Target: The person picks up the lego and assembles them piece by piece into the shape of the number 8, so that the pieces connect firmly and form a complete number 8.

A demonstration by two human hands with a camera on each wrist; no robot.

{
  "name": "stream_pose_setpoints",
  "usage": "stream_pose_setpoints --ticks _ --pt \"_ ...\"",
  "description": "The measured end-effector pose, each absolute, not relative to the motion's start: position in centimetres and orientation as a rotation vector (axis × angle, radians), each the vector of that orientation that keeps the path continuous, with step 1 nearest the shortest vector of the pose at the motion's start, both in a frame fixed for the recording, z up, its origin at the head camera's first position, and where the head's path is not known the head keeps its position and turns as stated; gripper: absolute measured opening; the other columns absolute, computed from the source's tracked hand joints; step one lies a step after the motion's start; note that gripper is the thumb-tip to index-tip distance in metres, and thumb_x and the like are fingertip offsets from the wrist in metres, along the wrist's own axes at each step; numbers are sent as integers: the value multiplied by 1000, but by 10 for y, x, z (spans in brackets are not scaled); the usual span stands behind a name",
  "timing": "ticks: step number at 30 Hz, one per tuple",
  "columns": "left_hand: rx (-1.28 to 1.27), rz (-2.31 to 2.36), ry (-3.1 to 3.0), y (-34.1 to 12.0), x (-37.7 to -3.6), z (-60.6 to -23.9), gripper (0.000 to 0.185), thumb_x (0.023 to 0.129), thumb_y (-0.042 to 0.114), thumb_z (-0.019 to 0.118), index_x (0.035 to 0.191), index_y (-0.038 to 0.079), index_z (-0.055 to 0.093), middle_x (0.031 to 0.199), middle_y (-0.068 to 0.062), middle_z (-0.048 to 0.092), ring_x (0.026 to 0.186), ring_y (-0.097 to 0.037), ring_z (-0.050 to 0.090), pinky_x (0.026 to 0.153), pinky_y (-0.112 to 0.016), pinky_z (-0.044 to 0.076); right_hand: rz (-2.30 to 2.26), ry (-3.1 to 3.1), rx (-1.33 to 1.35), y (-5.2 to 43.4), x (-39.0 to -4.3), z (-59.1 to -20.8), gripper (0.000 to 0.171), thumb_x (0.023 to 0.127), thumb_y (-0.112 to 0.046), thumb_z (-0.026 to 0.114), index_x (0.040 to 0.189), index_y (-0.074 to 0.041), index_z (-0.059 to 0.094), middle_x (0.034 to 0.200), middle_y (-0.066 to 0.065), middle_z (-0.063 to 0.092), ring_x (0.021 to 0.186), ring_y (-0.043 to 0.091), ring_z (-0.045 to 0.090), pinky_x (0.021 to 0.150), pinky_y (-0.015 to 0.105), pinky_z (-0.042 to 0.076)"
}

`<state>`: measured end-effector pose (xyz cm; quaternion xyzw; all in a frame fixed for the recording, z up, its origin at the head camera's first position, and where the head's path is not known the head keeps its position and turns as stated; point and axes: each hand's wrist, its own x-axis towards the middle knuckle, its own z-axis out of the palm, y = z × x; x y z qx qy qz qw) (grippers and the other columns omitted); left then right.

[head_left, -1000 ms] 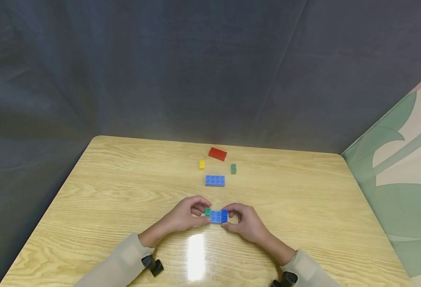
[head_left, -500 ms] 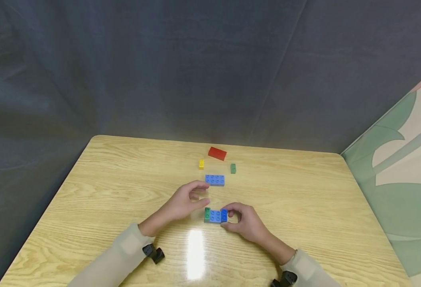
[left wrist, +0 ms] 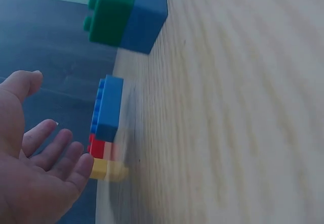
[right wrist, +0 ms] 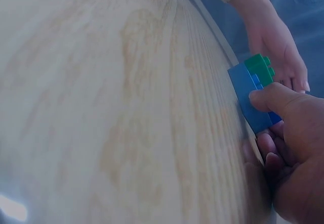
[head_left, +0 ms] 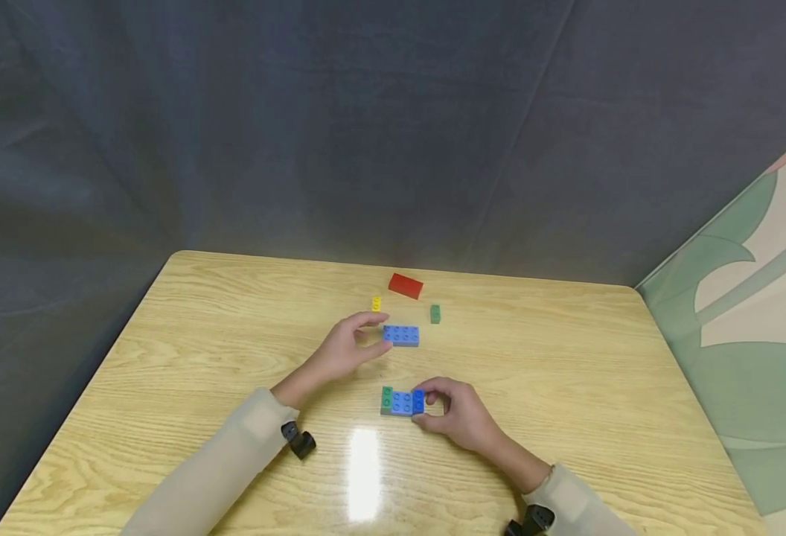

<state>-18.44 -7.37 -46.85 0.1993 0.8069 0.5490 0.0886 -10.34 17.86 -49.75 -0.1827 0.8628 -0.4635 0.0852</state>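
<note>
My right hand (head_left: 456,414) pinches the right end of a toy brick assembly, thumb on the near side and fingers behind. This assembly is a light blue brick (head_left: 403,404) with a small green brick (head_left: 387,398) on its left end and a small dark blue brick (head_left: 418,401) on its right. Farther up the table, my left hand (head_left: 346,347) reaches to the left end of a loose blue eight-stud brick (head_left: 405,336). Its thumb and fingers are parted, and the left wrist view has the blue brick (left wrist: 108,108) beyond the fingers, with a gap between.
Behind the loose blue brick lie a small yellow brick (head_left: 376,304), a small green brick (head_left: 436,314) and a red brick (head_left: 406,286). The wooden table (head_left: 554,357) ends at a dark cloth (head_left: 393,134). A patterned panel (head_left: 761,357) borders its right side.
The left hand has let go of the green end of the assembly and moved forward to the loose blue brick. The right hand keeps its grip in the same place.
</note>
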Motion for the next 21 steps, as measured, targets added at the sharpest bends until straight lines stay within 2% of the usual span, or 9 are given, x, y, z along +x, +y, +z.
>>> stream_pose_setpoints --ticks 15,21 --pt "568 1479 2426 -59 -205 -481 52 95 24 75 142 5 58 145 -9 57 138 -28 48 116 -45 38 -1372 2570 -528 179 -103 -496 32 80 -11 88 109 -9 74 89 -4 62 63 7 42 54 19 37" --pt "564 1417 2463 -55 -207 -484 52 94 21 76 141 5 58 146 -10 56 139 -29 47 118 -43 35 -1376 2567 -525 179 -103 -497 32 80 -11 88 108 -9 74 88 -4 62 63 7 42 54 19 36"
